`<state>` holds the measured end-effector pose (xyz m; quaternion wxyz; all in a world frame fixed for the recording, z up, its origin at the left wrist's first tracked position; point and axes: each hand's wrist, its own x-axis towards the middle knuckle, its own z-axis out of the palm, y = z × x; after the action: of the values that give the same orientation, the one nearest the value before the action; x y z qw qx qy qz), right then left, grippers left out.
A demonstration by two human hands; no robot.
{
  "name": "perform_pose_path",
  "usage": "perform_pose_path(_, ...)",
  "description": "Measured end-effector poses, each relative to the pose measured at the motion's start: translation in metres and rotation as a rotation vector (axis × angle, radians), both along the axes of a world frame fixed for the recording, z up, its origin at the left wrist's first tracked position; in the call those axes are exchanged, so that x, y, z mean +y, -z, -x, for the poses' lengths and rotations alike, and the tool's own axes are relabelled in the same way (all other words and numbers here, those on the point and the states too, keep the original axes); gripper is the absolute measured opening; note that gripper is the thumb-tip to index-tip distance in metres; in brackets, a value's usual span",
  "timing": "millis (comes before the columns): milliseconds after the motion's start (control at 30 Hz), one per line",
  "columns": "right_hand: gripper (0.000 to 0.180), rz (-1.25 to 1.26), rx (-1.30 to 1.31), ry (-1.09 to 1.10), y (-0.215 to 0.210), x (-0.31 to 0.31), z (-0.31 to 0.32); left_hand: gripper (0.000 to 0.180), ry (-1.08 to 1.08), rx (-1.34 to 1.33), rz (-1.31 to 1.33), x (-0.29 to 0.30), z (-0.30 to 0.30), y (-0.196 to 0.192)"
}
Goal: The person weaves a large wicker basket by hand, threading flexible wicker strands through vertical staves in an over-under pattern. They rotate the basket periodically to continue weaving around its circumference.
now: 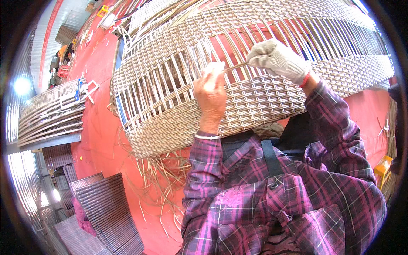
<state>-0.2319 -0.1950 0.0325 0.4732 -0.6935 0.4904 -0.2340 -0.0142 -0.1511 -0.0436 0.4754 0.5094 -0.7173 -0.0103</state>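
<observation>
One strand (236, 67) in the left hand (211, 94) and gloved right hand (279, 60), above open slats (175, 73), inside the woven panel's edges (135, 146).

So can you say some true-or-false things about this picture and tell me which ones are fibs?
1. The right hand wears a pale glove. True.
2. The person's clothes are plain green. False: the sleeves are purple and black plaid.
3. A thin strip runs between the left hand and the right hand. True.
4. Loose strips lie on the red floor beside the woven panel. True.
5. The woven panel has no gaps. False: its middle has open gaps between bare strips.
</observation>
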Motion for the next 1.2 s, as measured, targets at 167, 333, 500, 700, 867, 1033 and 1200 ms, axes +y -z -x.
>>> perform_pose_path(167, 0.02, -0.033, -0.08, 0.013, 0.016, -0.001, -0.008, 0.007, 0.101, 0.167, -0.191, -0.001, 0.021, -0.012)
perform_pose_path(333, 0.024, -0.216, 0.084, -0.102, 0.037, -0.027, -0.053, 0.008, -0.151, -0.032, -0.312, 0.013, -0.005, -0.006)
perform_pose_path(500, 0.024, -0.161, 0.232, -0.271, 0.045, -0.041, -0.052, 0.004, -0.136, -0.011, -0.228, 0.0, 0.01, 0.017)
perform_pose_path(700, 0.021, 0.028, 0.085, -0.132, 0.025, -0.022, -0.004, 0.01, -0.072, 0.118, -0.011, -0.005, 0.014, 0.015)
perform_pose_path(867, 0.016, -0.023, -0.002, 0.106, 0.0, 0.007, 0.048, 0.013, 0.059, -0.006, 0.086, -0.011, 0.048, -0.003)
perform_pose_path(1033, 0.015, -0.013, -0.183, 0.104, 0.024, 0.0, 0.033, 0.012, 0.159, 0.097, -0.184, -0.011, 0.06, -0.011)
perform_pose_path(1200, 0.029, 0.178, 0.328, -0.079, 0.042, -0.027, -0.007, 0.01, -0.076, -0.025, -0.187, -0.004, 0.04, -0.001)
